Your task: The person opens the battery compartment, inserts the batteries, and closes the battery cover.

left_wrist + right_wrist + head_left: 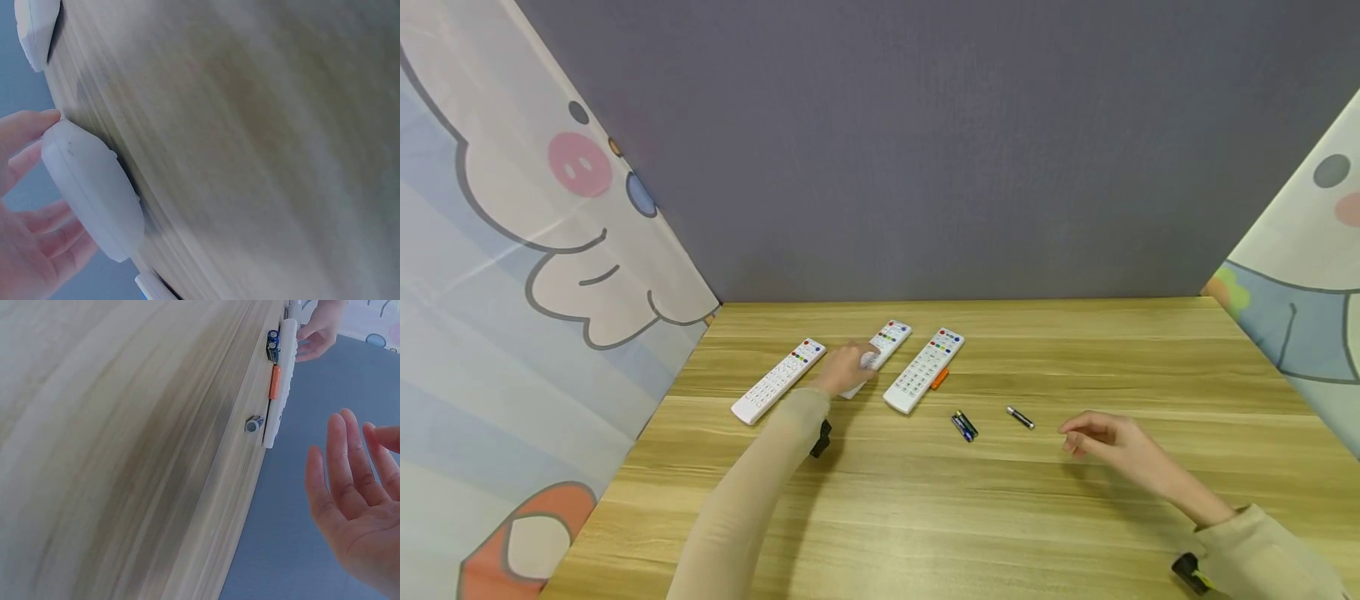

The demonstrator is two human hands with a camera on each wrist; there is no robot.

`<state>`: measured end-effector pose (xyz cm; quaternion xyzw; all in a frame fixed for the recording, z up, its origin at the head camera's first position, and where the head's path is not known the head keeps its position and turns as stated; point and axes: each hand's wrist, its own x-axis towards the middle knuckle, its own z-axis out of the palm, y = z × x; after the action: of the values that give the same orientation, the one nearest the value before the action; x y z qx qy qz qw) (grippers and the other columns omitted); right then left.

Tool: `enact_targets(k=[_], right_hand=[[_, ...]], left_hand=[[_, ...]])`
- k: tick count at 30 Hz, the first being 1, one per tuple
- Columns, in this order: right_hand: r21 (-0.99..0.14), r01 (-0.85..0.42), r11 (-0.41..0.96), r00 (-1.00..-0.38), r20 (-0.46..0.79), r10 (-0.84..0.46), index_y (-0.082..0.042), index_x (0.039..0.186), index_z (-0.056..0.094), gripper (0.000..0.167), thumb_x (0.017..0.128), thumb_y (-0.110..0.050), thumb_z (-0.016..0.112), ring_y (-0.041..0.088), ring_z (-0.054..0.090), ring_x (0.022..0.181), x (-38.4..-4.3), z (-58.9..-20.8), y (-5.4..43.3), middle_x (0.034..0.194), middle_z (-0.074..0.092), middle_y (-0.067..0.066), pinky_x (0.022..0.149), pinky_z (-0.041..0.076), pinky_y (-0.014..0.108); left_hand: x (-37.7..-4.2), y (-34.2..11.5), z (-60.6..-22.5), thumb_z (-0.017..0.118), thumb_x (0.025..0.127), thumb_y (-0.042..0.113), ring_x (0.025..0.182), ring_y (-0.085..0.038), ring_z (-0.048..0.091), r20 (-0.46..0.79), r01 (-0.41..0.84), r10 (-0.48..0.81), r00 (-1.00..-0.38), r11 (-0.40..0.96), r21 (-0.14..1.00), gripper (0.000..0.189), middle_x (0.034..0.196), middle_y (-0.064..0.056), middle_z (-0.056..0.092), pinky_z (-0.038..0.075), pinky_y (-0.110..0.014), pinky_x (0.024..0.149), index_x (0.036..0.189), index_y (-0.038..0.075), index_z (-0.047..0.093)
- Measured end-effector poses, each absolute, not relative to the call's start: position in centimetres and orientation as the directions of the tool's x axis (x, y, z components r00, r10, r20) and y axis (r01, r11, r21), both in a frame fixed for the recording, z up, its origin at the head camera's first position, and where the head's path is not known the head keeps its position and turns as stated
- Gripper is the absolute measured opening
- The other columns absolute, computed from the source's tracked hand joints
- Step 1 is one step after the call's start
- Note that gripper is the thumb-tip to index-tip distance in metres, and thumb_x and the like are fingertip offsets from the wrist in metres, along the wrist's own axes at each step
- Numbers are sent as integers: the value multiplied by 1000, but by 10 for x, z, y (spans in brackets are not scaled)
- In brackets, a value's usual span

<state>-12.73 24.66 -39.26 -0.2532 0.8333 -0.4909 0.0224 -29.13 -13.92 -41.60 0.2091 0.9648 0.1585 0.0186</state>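
Note:
Three white remote controls with coloured buttons lie slanted on the wooden table. My left hand (847, 367) reaches over the middle remote control (892, 337) and grips it by its sides; in the left wrist view thumb and fingers lie on either side of the white remote control (94, 187). Left of that hand is another remote control (778, 381), and to its right the third remote control (925, 371). My right hand (1112, 446) hovers above the table at the right, fingers loosely bent, holding nothing. Nearest to it lies a single dark battery (1020, 417).
Two batteries (964, 425) lie side by side mid-table. An orange battery-shaped piece (940, 379) rests beside the right-hand remote control. Behind the table (925, 517) stands a grey panel (925, 150); cartoon-printed curtains (497, 333) flank both sides.

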Motion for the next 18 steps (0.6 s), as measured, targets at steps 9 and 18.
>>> enact_targets(k=[9, 18], right_hand=[[-828, -393, 400, -874, 202, -441, 12, 99, 55, 16, 88, 2, 49, 14, 61, 70, -128, -390, 243, 81, 62, 11, 59, 55, 29], [-816, -397, 420, -874, 197, -444, 11, 101, 55, 18, 89, 0, 48, 15, 61, 70, -131, -387, 239, 82, 62, 13, 59, 55, 29]], left_hand=[[-291, -146, -417, 67, 78, 27, 78, -19, 58, 72, 325, 323, -944, 864, 383, 41, 121, -8, 54, 49, -34, 70, 116, 17, 57], [-285, -149, -408, 65, 79, 27, 45, -9, 34, 58, 262, 273, -960, 810, 525, 40, 121, -10, 54, 36, -22, 41, 117, 19, 57]])
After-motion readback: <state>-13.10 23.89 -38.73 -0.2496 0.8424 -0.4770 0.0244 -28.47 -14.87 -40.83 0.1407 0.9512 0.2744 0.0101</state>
